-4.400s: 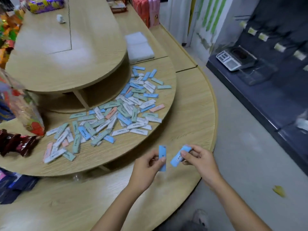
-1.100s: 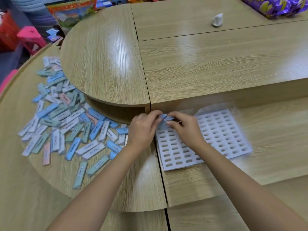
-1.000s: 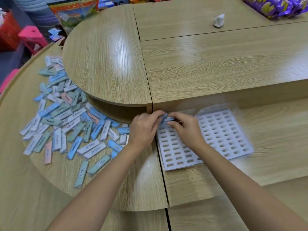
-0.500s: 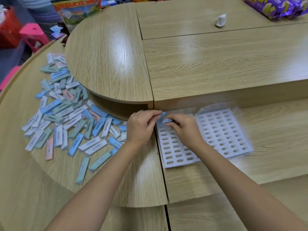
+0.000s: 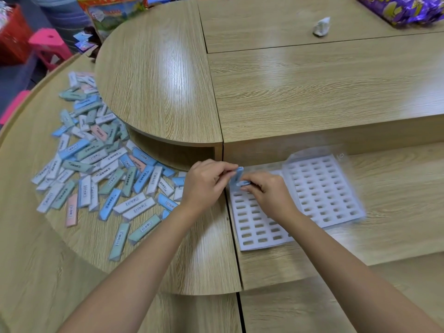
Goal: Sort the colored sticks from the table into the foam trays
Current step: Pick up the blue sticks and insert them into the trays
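Head view, single frame.

- Table [image 5: 204, 260]: wood-grain, stepped in tiers. All work is on the middle tier.
- Left hand [image 5: 204, 186] and right hand [image 5: 269, 193]: close together, fingertips nearly meeting, over the far left corner of the foam tray [image 5: 254, 227].
- Left hand pinches a blue stick [image 5: 236, 175] between thumb and fingers; the stick is tilted, its lower end toward the tray.
- Right hand's fingers are curled on a second blue stick [image 5: 243, 183], mostly hidden and lying low over the tray's slots. Whether either stick sits in a slot: cannot tell.
- Second foam tray [image 5: 326, 188]: just right of the first, overlapping its edge, inside clear plastic.
- Pile of sticks [image 5: 96, 159]: blue, green, white and pink, spread over the rounded left end of the tier.
- Top tier, far edge: crumpled tissue [image 5: 321, 26] and purple snack packs [image 5: 403, 8].
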`<state>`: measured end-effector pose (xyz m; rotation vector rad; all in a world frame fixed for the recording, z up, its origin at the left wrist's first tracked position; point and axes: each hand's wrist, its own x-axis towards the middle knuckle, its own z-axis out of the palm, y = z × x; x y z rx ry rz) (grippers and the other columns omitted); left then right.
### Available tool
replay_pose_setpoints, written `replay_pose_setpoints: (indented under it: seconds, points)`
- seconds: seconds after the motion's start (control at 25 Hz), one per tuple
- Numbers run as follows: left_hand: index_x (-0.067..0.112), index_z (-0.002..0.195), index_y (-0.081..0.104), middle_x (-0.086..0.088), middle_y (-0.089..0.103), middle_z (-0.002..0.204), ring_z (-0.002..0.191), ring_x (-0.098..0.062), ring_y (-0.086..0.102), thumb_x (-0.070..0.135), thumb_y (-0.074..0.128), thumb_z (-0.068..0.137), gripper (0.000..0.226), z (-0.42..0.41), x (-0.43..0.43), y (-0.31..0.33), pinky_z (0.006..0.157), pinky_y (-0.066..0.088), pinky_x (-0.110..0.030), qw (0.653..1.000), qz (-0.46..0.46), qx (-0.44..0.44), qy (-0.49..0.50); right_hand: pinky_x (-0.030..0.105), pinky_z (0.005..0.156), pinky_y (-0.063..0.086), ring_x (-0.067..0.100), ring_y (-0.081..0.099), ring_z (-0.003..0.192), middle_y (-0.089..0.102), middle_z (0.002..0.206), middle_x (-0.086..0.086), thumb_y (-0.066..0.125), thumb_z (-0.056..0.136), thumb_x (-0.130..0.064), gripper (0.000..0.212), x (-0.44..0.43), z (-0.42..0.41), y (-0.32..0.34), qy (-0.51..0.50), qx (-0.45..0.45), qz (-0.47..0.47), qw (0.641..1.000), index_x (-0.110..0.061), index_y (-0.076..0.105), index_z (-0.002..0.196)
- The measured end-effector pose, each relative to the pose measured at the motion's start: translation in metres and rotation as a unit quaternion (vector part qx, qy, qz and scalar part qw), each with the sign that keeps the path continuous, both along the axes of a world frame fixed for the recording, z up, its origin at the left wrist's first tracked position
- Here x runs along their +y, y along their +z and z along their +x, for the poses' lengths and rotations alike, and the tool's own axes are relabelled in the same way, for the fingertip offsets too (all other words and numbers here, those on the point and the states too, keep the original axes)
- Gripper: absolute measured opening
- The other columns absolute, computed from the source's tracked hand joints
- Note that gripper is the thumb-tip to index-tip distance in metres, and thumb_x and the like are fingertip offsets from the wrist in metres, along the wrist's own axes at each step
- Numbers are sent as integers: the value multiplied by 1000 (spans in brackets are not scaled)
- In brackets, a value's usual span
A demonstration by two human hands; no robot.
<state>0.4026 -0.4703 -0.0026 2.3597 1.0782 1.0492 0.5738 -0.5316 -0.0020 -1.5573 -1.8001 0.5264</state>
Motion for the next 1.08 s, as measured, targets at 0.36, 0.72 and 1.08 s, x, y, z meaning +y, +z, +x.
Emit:
replay_pose_setpoints:
  seconds: [0.36,0.72,1.08]
  points:
    - [13,93,73,4,71,84,78,-10,64,12,70,82,11,2,1,1,69,53,-42,994,-71,-80,-9,4,69,39,5,56,73,70,84,5,68,81,-1,16,-4,-2,0,-25,20,-35,999,-6,71,96]
    - [13,97,71,4,71,87,79,-12,61,15,62,88,13,-5,6,1,68,44,-31,995,71,38,-57,4,66,38,-6,53,67,61,80,-10,65,85,-6,16,-1,-2,3,-23,29,-71,997,-10,71,99]
    - [11,92,72,-2,69,87,77,-20,62,18,60,88,14,-3,10,-3,59,47,-37,982,137,96,-88,10,67,46,6,60,75,66,85,-1,66,86,-9,15,-5,-5,5,-52,59,-60,995,-9,63,101]
